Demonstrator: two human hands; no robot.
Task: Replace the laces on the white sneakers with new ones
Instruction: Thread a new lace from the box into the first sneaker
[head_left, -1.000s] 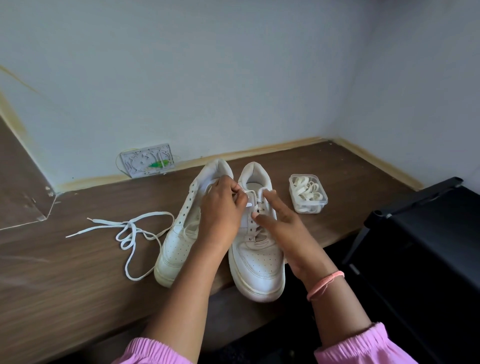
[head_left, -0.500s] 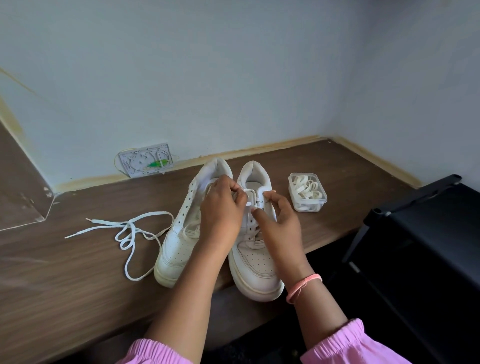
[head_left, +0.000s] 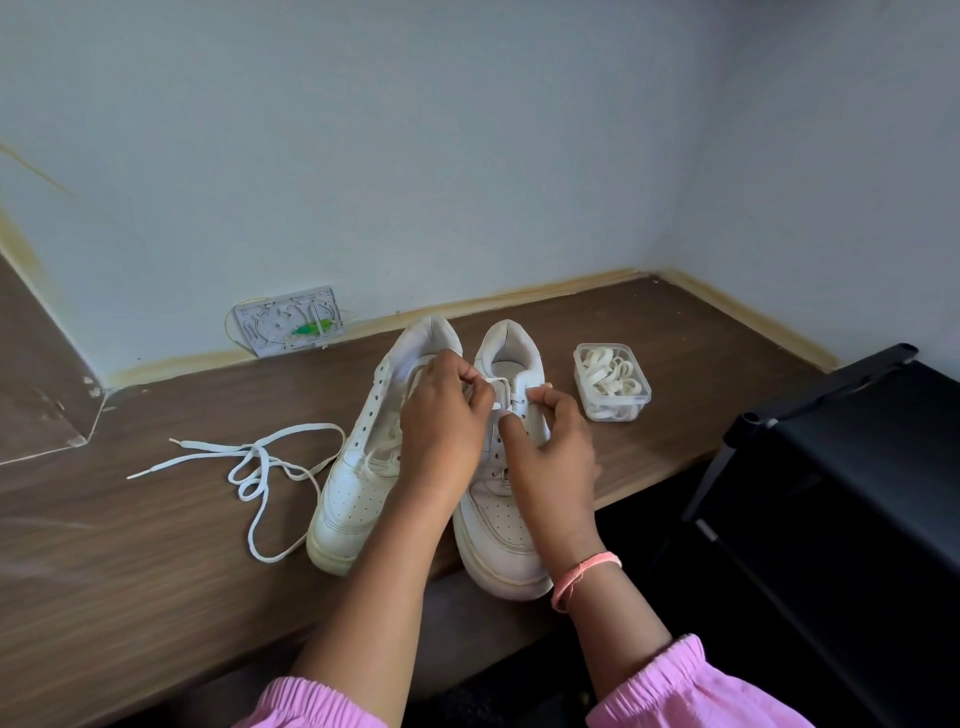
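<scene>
Two white sneakers stand side by side at the front edge of the wooden desk, heels toward the wall. The left sneaker (head_left: 358, 483) shows bare eyelets. Over the upper eyelets of the right sneaker (head_left: 506, 530), my left hand (head_left: 441, 431) and my right hand (head_left: 550, 452) each pinch its white lace (head_left: 501, 387). A loose white lace (head_left: 254, 465) lies tangled on the desk to the left. A clear plastic box of rolled white laces (head_left: 613, 382) sits right of the sneakers.
A grey plastic board with a green piece (head_left: 288, 322) leans on the wall behind the sneakers. A black rack (head_left: 841, 467) stands at the right, beside the wooden desk (head_left: 130, 571). Walls close off the back and right.
My right hand has drawn in from lying along the shoe to a pinch at the top eyelets. My left hand has stayed at the lace.
</scene>
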